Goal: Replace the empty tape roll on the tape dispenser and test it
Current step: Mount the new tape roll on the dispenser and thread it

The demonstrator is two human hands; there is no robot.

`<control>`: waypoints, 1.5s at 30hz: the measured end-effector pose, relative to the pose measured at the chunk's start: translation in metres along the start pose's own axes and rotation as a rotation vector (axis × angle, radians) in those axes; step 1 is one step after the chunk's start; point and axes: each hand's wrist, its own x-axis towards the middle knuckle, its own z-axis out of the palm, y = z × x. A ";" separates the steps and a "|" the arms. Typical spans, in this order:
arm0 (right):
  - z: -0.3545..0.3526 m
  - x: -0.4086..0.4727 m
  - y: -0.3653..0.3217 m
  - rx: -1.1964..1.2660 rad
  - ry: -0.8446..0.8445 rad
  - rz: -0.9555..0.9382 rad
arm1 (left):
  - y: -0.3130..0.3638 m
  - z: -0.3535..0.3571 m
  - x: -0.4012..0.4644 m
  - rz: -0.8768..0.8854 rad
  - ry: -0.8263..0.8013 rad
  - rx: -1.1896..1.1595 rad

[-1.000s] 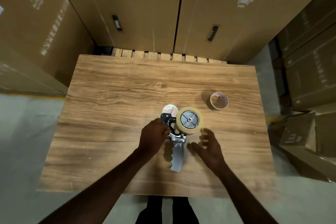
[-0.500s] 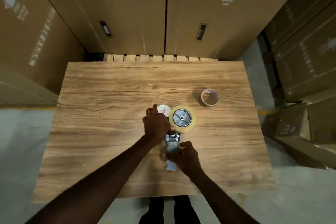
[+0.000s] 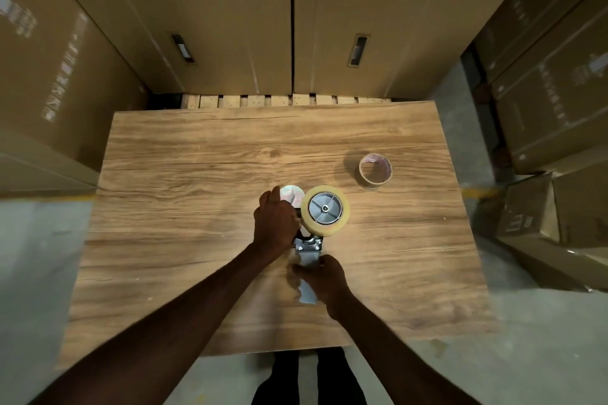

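Note:
The tape dispenser (image 3: 308,260) lies on the wooden table (image 3: 197,174), its grey handle pointing toward me. A full roll of tan tape (image 3: 325,210) sits on its grey hub. My left hand (image 3: 275,223) covers the dispenser's front end, left of the roll, fingers wrapped over it. My right hand (image 3: 324,278) is closed around the handle. The empty cardboard tape core (image 3: 375,170) stands on the table, up and to the right, apart from both hands. A pale round part (image 3: 292,193) shows just beyond my left fingers.
Tall cardboard boxes (image 3: 230,20) stand behind the table on a wooden pallet (image 3: 283,99). More boxes are stacked at the right (image 3: 552,102) and at the left (image 3: 49,76). Concrete floor surrounds the table.
My right hand moved left from beside the roll and closed on the handle. My left hand slid forward over the dispenser's front end.

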 end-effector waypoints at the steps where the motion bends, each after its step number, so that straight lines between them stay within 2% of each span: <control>1: 0.001 0.000 -0.002 0.008 -0.018 0.007 | 0.000 -0.001 0.000 -0.001 -0.012 -0.021; 4: 0.005 -0.004 -0.005 0.024 -0.063 -0.029 | 0.000 -0.002 -0.002 0.094 -0.012 -0.077; 8: 0.007 -0.011 -0.003 0.121 0.029 0.012 | -0.012 -0.001 0.000 0.129 -0.035 -0.167; 11: 0.006 -0.013 -0.005 0.127 0.059 0.001 | -0.019 -0.001 -0.002 0.238 -0.060 -0.194; 16: 0.005 -0.014 -0.007 0.101 0.081 -0.029 | -0.040 0.007 -0.019 0.359 0.005 -0.258; 19: -0.004 -0.007 -0.006 0.093 0.082 -0.045 | -0.063 0.008 -0.031 0.354 0.051 -0.323; 22: -0.018 -0.004 -0.001 0.003 0.064 -0.079 | -0.079 0.003 -0.036 0.271 -0.001 -0.425; 25: -0.032 -0.003 0.003 -0.088 0.070 -0.117 | -0.077 0.003 -0.037 0.297 -0.047 -0.433; 29: -0.048 -0.005 0.001 -0.312 0.129 -0.258 | -0.079 0.006 -0.040 0.393 -0.060 -0.381; 35: -0.044 -0.001 0.003 -0.523 0.276 -0.672 | -0.082 0.005 -0.043 0.406 -0.054 -0.353; 38: -0.036 -0.009 -0.006 -0.439 0.259 -0.722 | -0.081 0.000 -0.045 0.406 -0.078 -0.383; 45: -0.027 -0.004 -0.003 -0.373 0.172 -0.695 | -0.096 -0.004 -0.052 0.385 -0.147 -0.460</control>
